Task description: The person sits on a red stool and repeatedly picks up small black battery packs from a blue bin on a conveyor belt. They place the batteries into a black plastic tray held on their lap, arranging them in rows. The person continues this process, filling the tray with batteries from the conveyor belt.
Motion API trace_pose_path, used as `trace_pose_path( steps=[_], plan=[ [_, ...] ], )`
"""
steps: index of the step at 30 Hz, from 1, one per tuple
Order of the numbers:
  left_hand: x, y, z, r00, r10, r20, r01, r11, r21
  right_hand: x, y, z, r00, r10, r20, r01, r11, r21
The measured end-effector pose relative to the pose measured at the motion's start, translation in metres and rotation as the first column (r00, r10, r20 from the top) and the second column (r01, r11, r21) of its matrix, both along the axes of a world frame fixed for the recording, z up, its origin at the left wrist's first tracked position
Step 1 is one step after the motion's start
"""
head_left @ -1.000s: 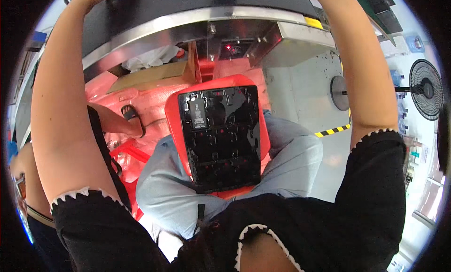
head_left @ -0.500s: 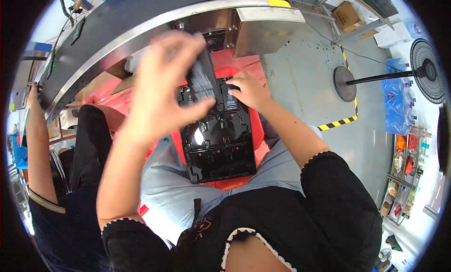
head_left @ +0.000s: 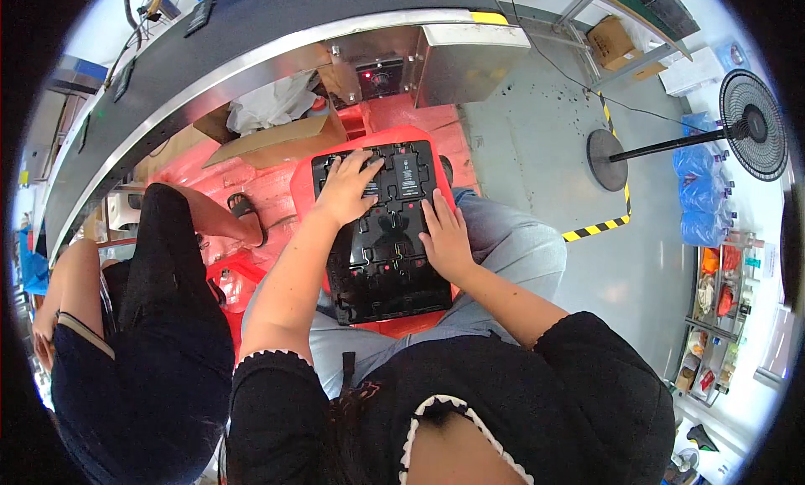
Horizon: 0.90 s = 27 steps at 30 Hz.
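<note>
A black moulded plastic tray (head_left: 394,292) with shaped recesses lies across my lap, over something red. In its far right recess sits a flat black battery (head_left: 407,173) with pale printing. My left hand (head_left: 345,190) rests at the tray's far left, fingers spread over a second dark flat piece that it mostly covers. My right hand (head_left: 447,238) lies along the tray's right edge, its fingers extended and touching the rim. The nearer recesses hold no batteries and show small red dots.
A conveyor (head_left: 277,41) with a metal edge runs across the far side, a metal box (head_left: 470,66) at its end. Beneath it stands an open cardboard box (head_left: 281,141) holding white plastic. Another person's dark-clothed leg (head_left: 168,250) is at left. A standing fan (head_left: 608,160) is on the right.
My left hand has come down from above the tray, where it held a dark flat battery, onto the far left recesses. My right hand has slid nearer along the right edge.
</note>
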State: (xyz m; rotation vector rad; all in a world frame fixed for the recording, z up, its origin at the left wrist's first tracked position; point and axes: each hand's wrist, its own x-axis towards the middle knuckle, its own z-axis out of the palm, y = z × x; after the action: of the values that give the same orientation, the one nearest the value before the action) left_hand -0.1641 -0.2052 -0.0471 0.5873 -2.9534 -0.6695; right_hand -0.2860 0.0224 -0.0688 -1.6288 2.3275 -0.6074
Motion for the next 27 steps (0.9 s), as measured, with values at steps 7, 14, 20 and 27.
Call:
trace_pose_path(
  steps=[7,14,20,27],
  plan=[
    [0.013,0.018,-0.009,0.975,0.207,-0.079,-0.202,0.976,0.077,-0.025,-0.01,0.003,0.992,0.126,0.018,-0.126,0.992,-0.005],
    [0.017,0.033,-0.027,0.967,0.229,-0.111,-0.23,0.973,0.0,-0.04,-0.035,0.039,0.977,0.214,0.016,-0.214,0.977,0.005],
    [0.016,0.032,-0.004,0.933,0.341,-0.117,-0.327,0.937,0.123,-0.064,-0.143,0.203,0.841,0.538,0.06,-0.443,0.748,-0.495],
    [0.019,-0.006,0.14,0.671,0.227,-0.706,-0.252,0.965,0.07,-0.133,-0.332,0.268,0.912,0.337,-0.232,-0.397,0.866,-0.303]
  ],
)
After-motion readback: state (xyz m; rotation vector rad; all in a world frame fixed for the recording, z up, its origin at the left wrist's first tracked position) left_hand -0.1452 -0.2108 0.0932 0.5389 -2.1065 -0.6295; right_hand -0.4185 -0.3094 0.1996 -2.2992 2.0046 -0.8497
